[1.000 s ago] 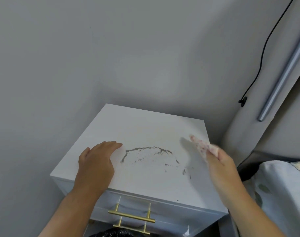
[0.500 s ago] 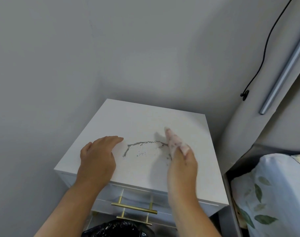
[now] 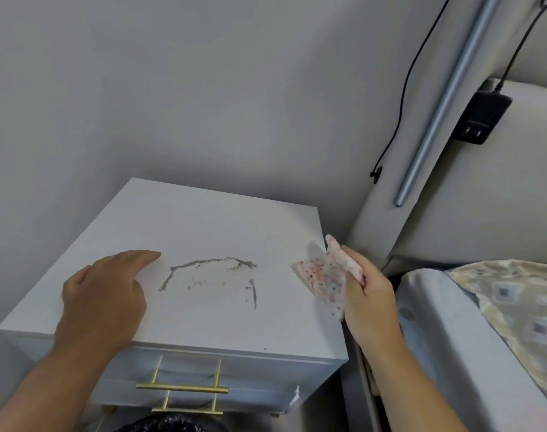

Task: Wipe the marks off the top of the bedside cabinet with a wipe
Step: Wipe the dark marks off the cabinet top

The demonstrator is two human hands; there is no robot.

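Hands at a bedside cabinet, seen from above. Left hand: open, palm down, fingers together and extended, lying flat on the near left part of the cabinet top, holding nothing; its fingertips point toward the far right and stop just beside the left end of the marks. Right hand: closed in a pinch on a wipe, positioned at the right edge of the cabinet top. The wipe is a crumpled white sheet speckled with pink and dark stains; it fans out leftward from the fingers over the right margin of the top, and whether it touches the surface cannot be told. Marks: a dark grey arc open toward the near side, with a longer streak at each end and scattered flecks inside it, lying between the two hands near the middle of the top, apart from the wipe. Cabinet: white, square-topped, set in a corner against a grey wall; two brass handles show on the drawer fronts along its near face. Right of the cabinet: a padded headboard carrying a slanted metal bar, a black cable and a black plug adapter. Near right: a bed with a patterned cover. Something black sits at the near edge below the drawers.
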